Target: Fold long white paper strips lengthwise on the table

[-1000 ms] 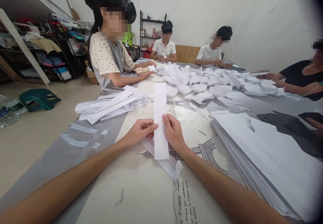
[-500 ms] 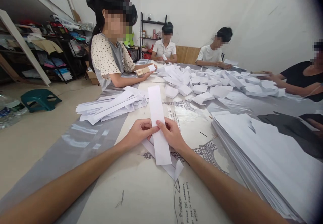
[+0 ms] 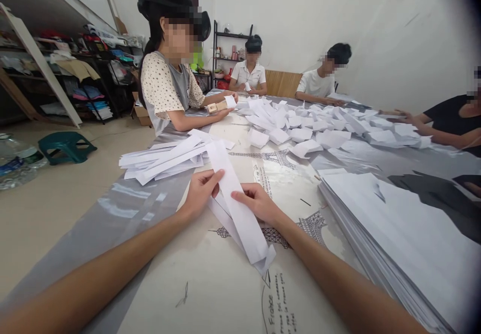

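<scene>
A long white paper strip point(image 3: 240, 213) is held up between my two hands, slanting from upper left to lower right. My left hand point(image 3: 202, 189) is closed on its left edge, thumb on top near the upper part. My right hand point(image 3: 259, 202) pinches the right edge a little lower, thumb over the face and fingers behind. Under the strip lies another piece of white paper point(image 3: 225, 221), its lower end folded up; part of it is hidden. Beyond my left hand, a pile of loose paper strips point(image 3: 165, 161) lies on the table.
A tall stack of white paper sheets point(image 3: 391, 213) stands at the right. Many folded paper pieces point(image 3: 300, 123) are heaped across the far table. Several people sit around it; the nearest person point(image 3: 169, 83) holds a small wooden block with paper. A green stool point(image 3: 67, 146) is on the floor left.
The strip has turned, its top swinging left and its lower end right. My left hand has shifted left and slightly up the strip, apart from my right thumb.
</scene>
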`<state>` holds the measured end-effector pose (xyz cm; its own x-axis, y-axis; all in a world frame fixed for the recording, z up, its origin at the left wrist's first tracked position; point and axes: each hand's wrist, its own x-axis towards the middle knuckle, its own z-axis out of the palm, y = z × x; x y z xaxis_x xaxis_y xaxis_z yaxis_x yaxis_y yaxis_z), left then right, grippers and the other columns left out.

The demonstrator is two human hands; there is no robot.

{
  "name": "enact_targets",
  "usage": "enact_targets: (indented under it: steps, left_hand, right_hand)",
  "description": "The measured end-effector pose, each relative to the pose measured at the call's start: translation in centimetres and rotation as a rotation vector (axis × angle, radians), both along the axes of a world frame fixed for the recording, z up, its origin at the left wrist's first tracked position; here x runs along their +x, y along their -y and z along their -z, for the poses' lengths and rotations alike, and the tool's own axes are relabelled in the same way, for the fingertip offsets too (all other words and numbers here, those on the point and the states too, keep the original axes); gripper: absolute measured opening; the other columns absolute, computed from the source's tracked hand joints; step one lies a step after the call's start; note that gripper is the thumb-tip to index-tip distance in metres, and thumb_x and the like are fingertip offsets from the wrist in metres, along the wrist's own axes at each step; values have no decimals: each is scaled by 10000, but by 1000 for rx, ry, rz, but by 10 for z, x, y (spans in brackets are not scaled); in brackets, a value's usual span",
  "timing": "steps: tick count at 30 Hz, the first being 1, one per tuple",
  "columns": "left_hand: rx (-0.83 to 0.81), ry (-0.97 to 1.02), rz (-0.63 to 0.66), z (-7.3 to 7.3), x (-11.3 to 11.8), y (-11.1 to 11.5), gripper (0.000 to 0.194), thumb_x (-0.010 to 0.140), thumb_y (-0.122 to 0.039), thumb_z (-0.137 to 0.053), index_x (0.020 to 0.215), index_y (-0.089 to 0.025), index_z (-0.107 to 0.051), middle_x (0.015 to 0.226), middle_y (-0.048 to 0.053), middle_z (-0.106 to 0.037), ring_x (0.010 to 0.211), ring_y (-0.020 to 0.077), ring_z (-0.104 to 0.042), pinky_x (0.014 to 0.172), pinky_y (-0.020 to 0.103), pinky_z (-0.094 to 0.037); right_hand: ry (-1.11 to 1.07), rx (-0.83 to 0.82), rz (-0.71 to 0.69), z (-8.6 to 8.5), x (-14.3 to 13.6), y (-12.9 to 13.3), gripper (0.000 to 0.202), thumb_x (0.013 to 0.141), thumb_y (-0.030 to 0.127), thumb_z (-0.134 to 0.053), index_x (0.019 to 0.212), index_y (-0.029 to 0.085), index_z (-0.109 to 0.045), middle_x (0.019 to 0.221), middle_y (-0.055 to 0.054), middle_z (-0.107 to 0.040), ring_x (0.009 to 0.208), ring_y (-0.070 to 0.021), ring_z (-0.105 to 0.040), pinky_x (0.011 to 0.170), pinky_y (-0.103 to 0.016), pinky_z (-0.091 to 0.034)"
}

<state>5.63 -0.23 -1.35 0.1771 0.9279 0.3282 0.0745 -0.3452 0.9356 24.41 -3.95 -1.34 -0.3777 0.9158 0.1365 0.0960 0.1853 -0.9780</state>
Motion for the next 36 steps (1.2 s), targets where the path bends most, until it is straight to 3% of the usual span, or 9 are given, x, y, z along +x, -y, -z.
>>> enact_targets:
  steps: [5,10,15,19,24,31,36]
  left_hand:
    - [8,108,-119,5,-3,-12,518,937,-455,-612,539,-183,-422,453,-45,-415,456,89,-357,502,252,-283]
    - [-33,163,-108,2,-2,-13,447,905,-439,-663,601,-184,-458,443,-66,-417,420,70,-357,467,226,-271]
    - [-126,165,63,-2,2,-4,365,874,-447,-714,693,-163,-570,456,-41,-533,391,74,-450,415,200,-309]
    - [-158,141,208,-5,5,3,316,879,-456,-712,834,-150,-647,506,-13,-610,401,109,-551,395,201,-369]
    - [-150,102,246,-9,5,6,333,901,-462,-689,812,-146,-636,516,1,-627,424,118,-589,426,201,-413]
    - [-143,92,361,-10,4,8,315,846,-433,-754,942,-143,-676,673,10,-677,498,118,-629,476,210,-452]
    - [-140,97,370,-10,4,8,302,857,-411,-748,970,-141,-673,638,-8,-641,500,117,-620,472,203,-449]
  right_hand:
    - [22,-18,-50,-3,2,0,399,876,475,-641,642,191,-486,618,41,-405,537,-98,-338,484,-246,-252]
    - [14,18,-32,-2,0,0,480,893,571,-603,621,194,-481,597,38,-415,532,-107,-350,490,-252,-282]
    - [-117,-60,116,1,-2,0,532,955,645,-460,734,186,-613,663,-4,-562,591,-148,-477,545,-269,-406]
    - [-89,-92,71,-3,-1,1,544,975,629,-439,809,168,-677,734,-38,-649,621,-167,-536,568,-281,-442]
    - [-90,-16,-16,-14,0,5,573,985,632,-420,829,169,-719,868,-67,-697,777,-205,-602,731,-318,-486]
    - [-108,27,-57,-20,-3,9,598,971,671,-403,772,188,-696,739,-43,-663,731,-202,-609,708,-308,-473]
    - [-91,24,-74,-20,-3,8,553,988,630,-419,822,182,-698,840,-59,-694,764,-201,-617,749,-311,-485]
